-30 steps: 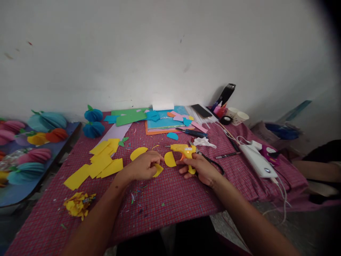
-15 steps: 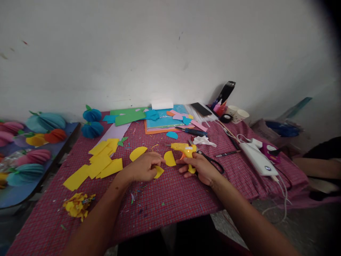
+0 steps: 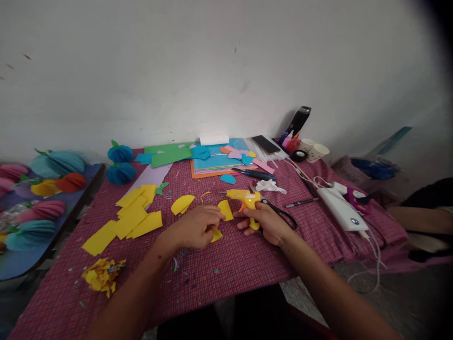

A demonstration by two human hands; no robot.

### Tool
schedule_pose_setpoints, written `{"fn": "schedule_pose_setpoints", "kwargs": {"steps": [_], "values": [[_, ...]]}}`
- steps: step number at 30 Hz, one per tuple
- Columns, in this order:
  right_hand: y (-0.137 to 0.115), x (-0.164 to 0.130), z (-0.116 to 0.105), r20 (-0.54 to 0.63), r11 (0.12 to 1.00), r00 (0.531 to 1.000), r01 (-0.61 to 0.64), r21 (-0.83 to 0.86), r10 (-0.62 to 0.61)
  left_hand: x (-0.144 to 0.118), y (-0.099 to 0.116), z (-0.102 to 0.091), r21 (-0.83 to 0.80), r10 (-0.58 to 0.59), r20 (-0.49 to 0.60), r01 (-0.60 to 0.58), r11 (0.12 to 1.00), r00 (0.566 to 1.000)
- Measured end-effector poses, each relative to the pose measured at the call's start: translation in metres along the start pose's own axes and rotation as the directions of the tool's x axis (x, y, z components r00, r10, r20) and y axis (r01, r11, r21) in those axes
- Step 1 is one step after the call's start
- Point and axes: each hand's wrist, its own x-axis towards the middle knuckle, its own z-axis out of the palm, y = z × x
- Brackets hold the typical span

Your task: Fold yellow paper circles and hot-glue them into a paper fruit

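Note:
My right hand (image 3: pixel 271 222) is wrapped round the handle of a yellow glue gun (image 3: pixel 243 196), its nozzle pointing left. My left hand (image 3: pixel 198 226) is closed, with a small piece of yellow paper (image 3: pixel 217 234) sticking out by the thumb. The fingertips of that hand reach the left edge of a yellow half-round paper (image 3: pixel 227 210) on the tablecloth; I cannot tell if they touch it. More yellow half-round paper (image 3: pixel 181 204) lies left of the fingers. Black-handled scissors (image 3: pixel 283 215) rest beside my right hand, partly hidden by it.
Yellow paper strips (image 3: pixel 130 222) and crumpled yellow paper (image 3: pixel 102 275) lie at left. Finished blue paper pumpkins (image 3: pixel 121 174) stand behind them. Coloured sheets (image 3: pixel 173 156), a phone (image 3: pixel 266 144), cups (image 3: pixel 318 152) and a black flask (image 3: pixel 300 120) line the back. A corded white power unit (image 3: pixel 341 210) sits right.
My left hand has moved right with the yellow paper piece, bringing its fingertips to the half-round paper near the glue gun. My right hand still grips the glue gun in the same place.

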Motion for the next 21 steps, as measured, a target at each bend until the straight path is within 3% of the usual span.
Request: {"fn": "schedule_pose_setpoints", "kwargs": {"steps": [21], "values": [[0.0, -0.0013, 0.0013, 0.0, 1.0, 1.0, -0.002, -0.015, 0.002, 0.0036, 0.0051, 0.0108, 0.016, 0.022, 0.019, -0.022, 1.0, 1.0]]}}
